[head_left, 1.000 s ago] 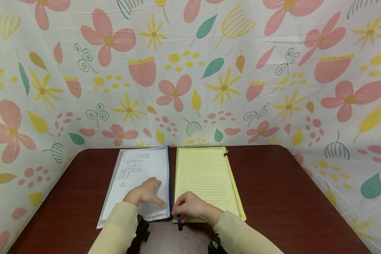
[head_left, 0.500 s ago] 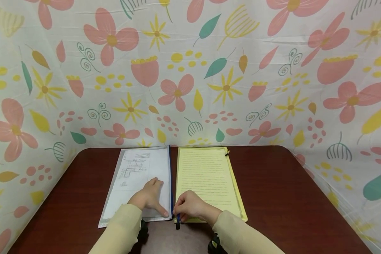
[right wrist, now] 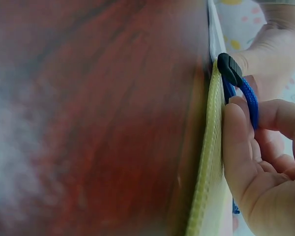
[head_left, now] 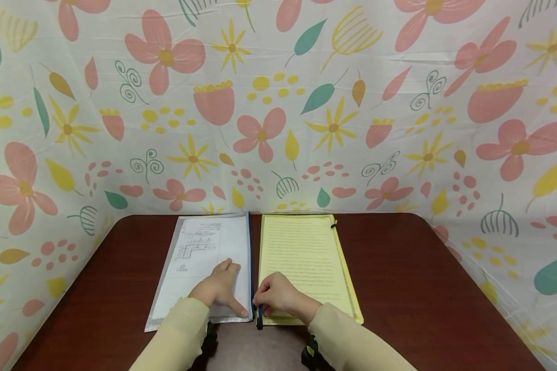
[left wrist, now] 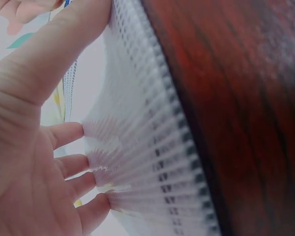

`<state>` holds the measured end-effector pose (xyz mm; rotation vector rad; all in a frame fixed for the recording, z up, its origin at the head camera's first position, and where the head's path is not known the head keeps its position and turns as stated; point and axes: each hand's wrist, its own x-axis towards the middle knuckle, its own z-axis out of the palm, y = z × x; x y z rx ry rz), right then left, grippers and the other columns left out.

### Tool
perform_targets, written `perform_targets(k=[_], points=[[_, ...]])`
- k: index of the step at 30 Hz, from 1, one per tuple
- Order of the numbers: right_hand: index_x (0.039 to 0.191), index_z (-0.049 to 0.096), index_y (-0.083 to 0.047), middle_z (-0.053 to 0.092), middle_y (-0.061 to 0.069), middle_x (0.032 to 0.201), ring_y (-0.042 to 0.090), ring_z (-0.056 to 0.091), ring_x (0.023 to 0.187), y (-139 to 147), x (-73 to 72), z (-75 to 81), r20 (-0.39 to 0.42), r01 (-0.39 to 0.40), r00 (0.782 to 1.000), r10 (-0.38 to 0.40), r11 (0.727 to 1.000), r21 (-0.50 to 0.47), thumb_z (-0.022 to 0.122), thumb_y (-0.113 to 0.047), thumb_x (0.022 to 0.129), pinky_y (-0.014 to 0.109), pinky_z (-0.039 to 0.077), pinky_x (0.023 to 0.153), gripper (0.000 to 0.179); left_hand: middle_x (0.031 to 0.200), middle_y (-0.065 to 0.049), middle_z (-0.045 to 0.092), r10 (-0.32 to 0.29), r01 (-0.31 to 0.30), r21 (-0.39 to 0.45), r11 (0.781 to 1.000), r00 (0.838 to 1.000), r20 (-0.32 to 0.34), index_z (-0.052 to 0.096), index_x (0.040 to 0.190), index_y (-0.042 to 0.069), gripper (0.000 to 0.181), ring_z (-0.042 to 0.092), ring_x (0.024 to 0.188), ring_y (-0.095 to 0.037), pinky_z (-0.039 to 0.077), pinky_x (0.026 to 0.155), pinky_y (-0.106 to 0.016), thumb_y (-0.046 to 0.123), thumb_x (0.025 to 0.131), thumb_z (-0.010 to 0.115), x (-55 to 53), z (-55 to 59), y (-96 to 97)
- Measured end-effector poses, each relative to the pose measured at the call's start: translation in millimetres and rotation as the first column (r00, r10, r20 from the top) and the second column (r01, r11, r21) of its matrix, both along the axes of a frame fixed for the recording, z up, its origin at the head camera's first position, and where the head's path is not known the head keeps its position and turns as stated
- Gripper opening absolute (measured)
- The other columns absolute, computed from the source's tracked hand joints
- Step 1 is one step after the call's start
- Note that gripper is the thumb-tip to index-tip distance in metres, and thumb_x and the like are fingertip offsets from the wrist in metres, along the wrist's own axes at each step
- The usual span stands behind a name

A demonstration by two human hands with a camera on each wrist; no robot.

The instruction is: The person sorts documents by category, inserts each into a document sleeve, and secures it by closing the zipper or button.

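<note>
A clear mesh zipper pouch lies on the table, a white sheet with printed diagrams showing inside it. Its blue zipper edge runs down the right side. My left hand rests on the pouch with fingers spread and thumb near its near right corner. Between thumb and fingers, my right hand pinches a blue cord zipper pull that ends in a black tip. This hand is over the near left corner of a yellow zipper pouch, which holds a lined or printed page.
The dark red-brown table extends past both pouches. A flower-print curtain stands behind the table and along both sides. The yellow pouch has its own small black zipper pull at the far right corner.
My left hand has shifted slightly right and nearer, its thumb now closer to the pouch's corner. My right hand keeps its pinch, and the black tip has moved a little away from me and left.
</note>
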<state>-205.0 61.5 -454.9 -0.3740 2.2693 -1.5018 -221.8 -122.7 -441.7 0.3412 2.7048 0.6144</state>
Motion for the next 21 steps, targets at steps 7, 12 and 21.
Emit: perform_targets(k=[7, 12, 21], points=[[0.071, 0.067, 0.006, 0.064, 0.007, 0.065, 0.010, 0.058, 0.049, -3, -7.7, 1.4, -0.007, 0.026, 1.000, -0.026, 1.000, 0.013, 0.066, 0.003, 0.079, 0.029, 0.054, 0.049, 0.008, 0.151, -0.026, 0.021, -0.009, 0.009, -0.017, 1.000, 1.000, 0.003, 0.034, 0.141, 0.002, 0.120, 0.020, 0.141, -0.040, 0.032, 0.107, -0.055, 0.045, 0.046, 0.092, 0.1, 2.1, 0.2], [0.073, 0.068, 0.006, 0.065, 0.008, 0.066, 0.011, 0.059, 0.050, -4, -12.2, 2.8, -0.002, 0.035, 0.999, -0.035, 0.999, 0.015, 0.066, 0.002, 0.079, 0.029, 0.054, 0.050, 0.008, 0.152, -0.026, 0.020, -0.017, 0.018, -0.034, 0.999, 1.000, 0.015, 0.034, 0.142, 0.002, 0.121, 0.020, 0.141, -0.040, 0.032, 0.108, -0.054, 0.046, 0.046, 0.092, 1.2, 4.7, 0.3], [0.075, 0.069, 0.008, 0.067, 0.012, 0.068, 0.011, 0.060, 0.051, -6, -17.4, 4.3, -0.011, 0.039, 0.999, -0.039, 0.999, 0.000, 0.066, 0.003, 0.079, 0.030, 0.055, 0.051, 0.007, 0.151, -0.026, 0.022, -0.042, 0.042, -0.037, 0.998, 0.999, 0.004, 0.032, 0.143, 0.001, 0.124, 0.021, 0.141, -0.040, 0.031, 0.109, -0.053, 0.047, 0.045, 0.092, 1.8, 2.5, -0.9]])
